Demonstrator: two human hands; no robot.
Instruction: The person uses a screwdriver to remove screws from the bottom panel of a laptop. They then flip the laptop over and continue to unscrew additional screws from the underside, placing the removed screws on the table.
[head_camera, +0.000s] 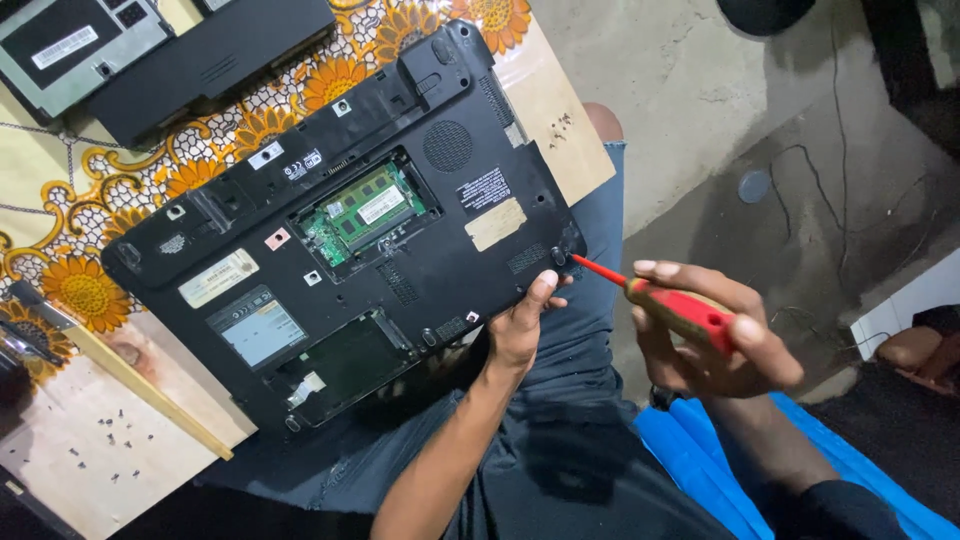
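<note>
Right hand (715, 335) gripping red-handled screwdriver (668, 300), tip meeting corner screw of upturned black laptop (340, 230). Left hand (522, 325) clasping laptop's near edge, thumb on top. Laptop lying partly on lap, partly on sunflower-cloth bench (90, 290). Loose screws (105, 440) sitting beyond, battery (210, 60) farther.

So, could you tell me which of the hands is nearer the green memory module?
Left. The left hand grips the laptop's edge below-right of the module; the right hand, holding the screwdriver, sits farther right.
</note>
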